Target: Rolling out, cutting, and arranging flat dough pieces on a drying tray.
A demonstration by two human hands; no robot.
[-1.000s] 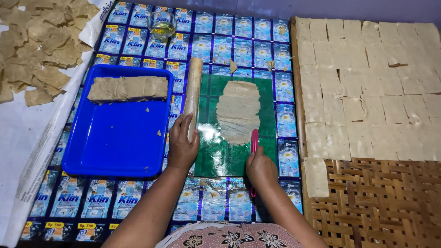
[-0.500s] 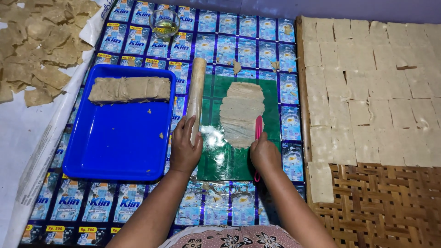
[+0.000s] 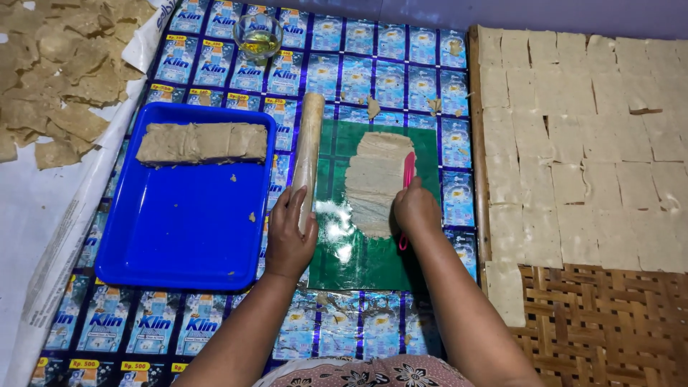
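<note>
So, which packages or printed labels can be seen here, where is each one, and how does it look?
Sachet mat: flattened rectangular packets in rows, covering the floor under the blue tray and green sheet; light blue and white with dark blue edges, yellow corner tags.
White printed plastic sheet: along the mat's left edge, with some blue print.
No screens or signs.

Left of the left hand (image 3: 288, 240), a bright blue tray (image 3: 179, 236); under both hands, a glossy green sheet (image 3: 358, 258); the right hand (image 3: 417, 211) holds a pink scraper (image 3: 408, 168).
</note>
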